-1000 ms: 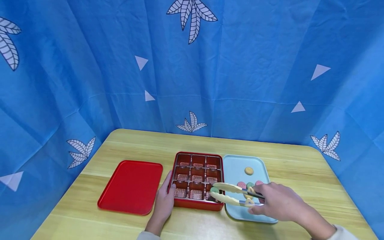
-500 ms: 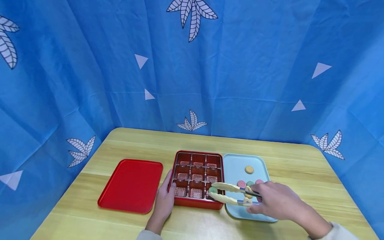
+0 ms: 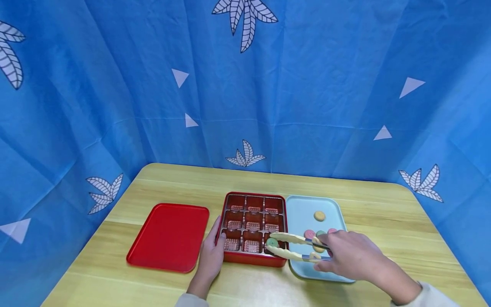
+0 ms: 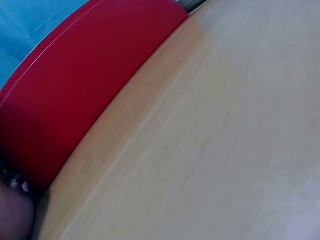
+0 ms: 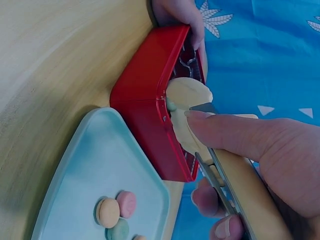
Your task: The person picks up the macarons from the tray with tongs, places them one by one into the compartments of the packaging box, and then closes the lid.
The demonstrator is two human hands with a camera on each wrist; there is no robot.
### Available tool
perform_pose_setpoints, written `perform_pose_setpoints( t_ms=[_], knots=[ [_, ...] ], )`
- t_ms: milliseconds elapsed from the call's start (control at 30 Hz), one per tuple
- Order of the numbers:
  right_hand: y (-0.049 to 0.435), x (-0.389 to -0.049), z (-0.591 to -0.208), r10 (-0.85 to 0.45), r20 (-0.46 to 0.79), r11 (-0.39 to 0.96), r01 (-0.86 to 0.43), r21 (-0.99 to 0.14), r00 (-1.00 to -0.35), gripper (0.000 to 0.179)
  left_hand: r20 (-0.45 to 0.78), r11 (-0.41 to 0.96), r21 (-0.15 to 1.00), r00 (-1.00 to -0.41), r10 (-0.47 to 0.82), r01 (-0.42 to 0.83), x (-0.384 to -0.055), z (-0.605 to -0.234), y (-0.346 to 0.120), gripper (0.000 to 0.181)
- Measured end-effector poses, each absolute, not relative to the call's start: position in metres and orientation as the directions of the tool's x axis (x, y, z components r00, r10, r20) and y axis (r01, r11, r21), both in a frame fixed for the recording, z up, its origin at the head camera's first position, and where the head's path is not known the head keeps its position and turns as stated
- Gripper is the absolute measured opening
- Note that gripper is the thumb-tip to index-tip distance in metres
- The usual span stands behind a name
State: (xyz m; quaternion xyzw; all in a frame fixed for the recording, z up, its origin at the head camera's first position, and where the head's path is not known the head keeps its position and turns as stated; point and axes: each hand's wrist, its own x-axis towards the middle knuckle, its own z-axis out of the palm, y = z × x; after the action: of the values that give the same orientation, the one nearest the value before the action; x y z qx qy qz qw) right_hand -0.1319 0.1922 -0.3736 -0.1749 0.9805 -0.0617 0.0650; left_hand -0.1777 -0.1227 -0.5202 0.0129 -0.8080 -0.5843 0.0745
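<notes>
My right hand (image 3: 350,254) grips a pair of tongs (image 3: 289,253) with cream tips and metal arms. The tips reach over the near right compartment of a red box (image 3: 253,258). A green macaron (image 3: 272,242) lies between them, in that compartment's opening; in the right wrist view the tips mostly hide it. My left hand (image 3: 210,254) holds the box's left side, thumb at the rim and fingers along the outer wall. Brown dividers split the box into several compartments. In the left wrist view the box's red wall (image 4: 90,80) fills the upper left.
A light blue tray (image 3: 301,209) touches or nearly touches the box's right side. It bears a yellow macaron (image 3: 319,215), a pink macaron (image 3: 309,234) and several others, partly behind the tongs. Left of the box lies a red tray (image 3: 168,238). A blue curtain (image 3: 326,85) hangs behind the table.
The right hand and tongs have shifted slightly left, and the green macaron sits a little deeper in the near right compartment. The left hand stays on the box.
</notes>
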Motion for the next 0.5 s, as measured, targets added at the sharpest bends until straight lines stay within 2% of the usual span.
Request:
perform_pose_setpoints(
  t_ms=[500],
  knots=[
    [0.1897, -0.1317, -0.3716, -0.319, -0.108, 0.943, -0.305, -0.132, -0.942, 0.035, 0.115, 0.319, 0.945, -0.987, -0.115, 0.073, -0.1778, -0.5206, -0.1227, 0.052]
  ],
)
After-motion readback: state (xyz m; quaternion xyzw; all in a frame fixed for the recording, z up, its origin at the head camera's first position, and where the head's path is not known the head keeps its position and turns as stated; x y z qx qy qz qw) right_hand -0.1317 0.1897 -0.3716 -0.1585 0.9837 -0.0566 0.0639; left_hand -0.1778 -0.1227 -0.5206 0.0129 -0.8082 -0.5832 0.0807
